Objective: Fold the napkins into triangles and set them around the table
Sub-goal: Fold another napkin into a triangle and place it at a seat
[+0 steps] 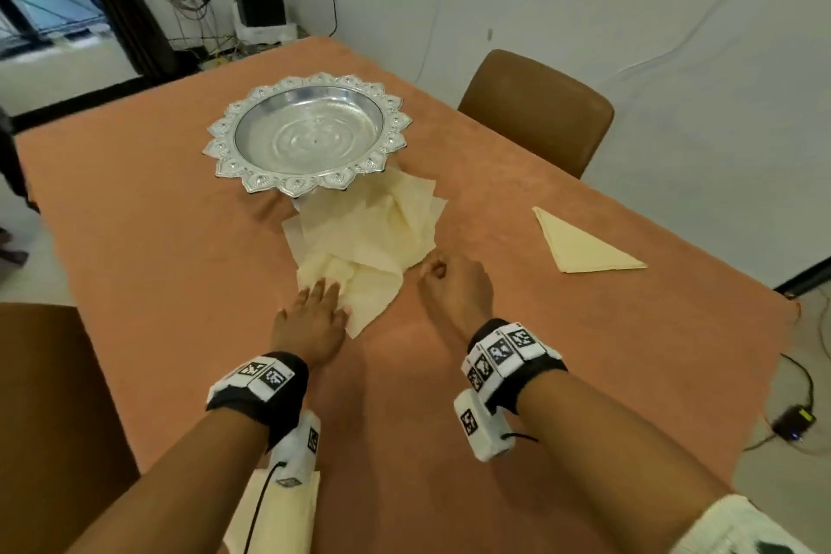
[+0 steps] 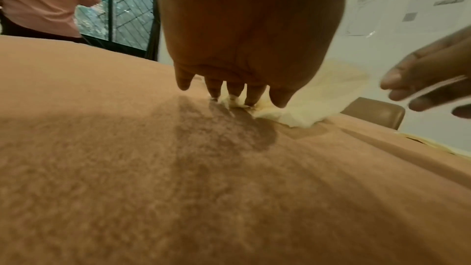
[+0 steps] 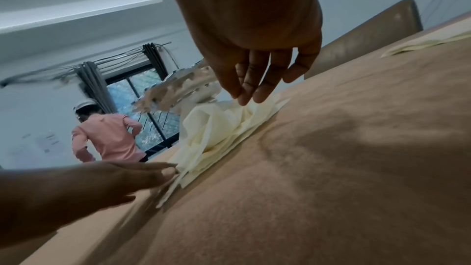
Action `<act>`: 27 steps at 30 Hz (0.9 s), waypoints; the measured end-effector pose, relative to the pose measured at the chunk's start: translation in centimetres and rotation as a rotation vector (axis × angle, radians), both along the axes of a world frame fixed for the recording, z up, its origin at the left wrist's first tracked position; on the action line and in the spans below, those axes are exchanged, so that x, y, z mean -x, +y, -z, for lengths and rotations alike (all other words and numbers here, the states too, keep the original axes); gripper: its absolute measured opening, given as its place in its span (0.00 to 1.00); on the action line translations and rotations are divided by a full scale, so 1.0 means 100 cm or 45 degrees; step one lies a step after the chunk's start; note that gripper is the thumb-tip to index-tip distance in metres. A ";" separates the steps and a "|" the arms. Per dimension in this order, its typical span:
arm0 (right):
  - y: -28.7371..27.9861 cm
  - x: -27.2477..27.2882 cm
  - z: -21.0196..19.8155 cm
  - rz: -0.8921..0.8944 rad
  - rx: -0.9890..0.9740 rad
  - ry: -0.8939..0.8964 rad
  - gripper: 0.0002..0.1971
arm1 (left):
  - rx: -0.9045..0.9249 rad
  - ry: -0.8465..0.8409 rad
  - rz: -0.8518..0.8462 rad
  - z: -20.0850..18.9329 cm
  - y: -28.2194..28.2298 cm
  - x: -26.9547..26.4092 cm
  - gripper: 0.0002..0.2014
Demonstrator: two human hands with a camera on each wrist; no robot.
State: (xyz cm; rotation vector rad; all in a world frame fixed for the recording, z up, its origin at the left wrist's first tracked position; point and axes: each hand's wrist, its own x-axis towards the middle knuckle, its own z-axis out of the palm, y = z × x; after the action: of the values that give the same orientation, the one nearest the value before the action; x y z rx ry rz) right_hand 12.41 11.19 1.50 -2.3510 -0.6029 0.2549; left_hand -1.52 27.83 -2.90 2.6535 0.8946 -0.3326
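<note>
Head view, left to right. Brown chair (image 1: 54,396) at the lower left edge, tucked against the table (image 1: 157,216), which is covered in an orange cloth.

Silver tray (image 1: 308,133) with scalloped rim stands upper centre. Just below it, touching its near edge, lies a loose pile of cream napkins (image 1: 373,225), rumpled, several sheets overlapping.

Left hand (image 1: 314,315), centre frame: palm down, fingers straight and spread, pressing flat on the near corner of the topmost napkin. Left wrist view confirms fingertips (image 2: 234,92) on the paper, nothing gripped.

A further cream napkin (image 1: 274,513) lies at the bottom edge under the left forearm; its fold cannot be made out.

Right hand (image 1: 454,283), right of centre, just beside the pile's near right edge. Fingers loosely curled, holding nothing; right wrist view shows fingertips (image 3: 251,92) hanging just over the sheets.

One folded triangle napkin (image 1: 580,245) lies flat at mid right, well apart from the pile. Second brown chair (image 1: 535,112) at upper right.
</note>
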 end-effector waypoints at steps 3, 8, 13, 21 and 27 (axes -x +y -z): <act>-0.021 -0.003 0.000 0.002 -0.085 0.155 0.06 | -0.066 -0.012 -0.039 -0.010 -0.017 0.001 0.27; -0.073 0.019 0.009 -0.078 -0.013 0.173 0.04 | -0.188 -0.266 -0.060 -0.031 -0.087 0.018 0.25; -0.123 0.047 0.018 -0.283 0.169 0.065 0.05 | -0.070 -0.310 -0.068 -0.030 -0.150 0.046 0.20; -0.087 0.026 -0.015 -0.832 0.292 -0.666 0.11 | -0.080 -0.402 -0.296 -0.040 -0.138 0.050 0.20; -0.010 -0.032 -0.006 -1.210 0.272 -0.980 0.17 | -0.216 -0.259 -0.433 -0.011 -0.095 -0.016 0.25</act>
State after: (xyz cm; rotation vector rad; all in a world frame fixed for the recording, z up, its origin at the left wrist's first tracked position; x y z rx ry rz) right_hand 15.60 10.16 2.07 -2.1246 -2.1336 -0.2131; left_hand 0.12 18.31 -1.75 2.5570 1.3258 0.0972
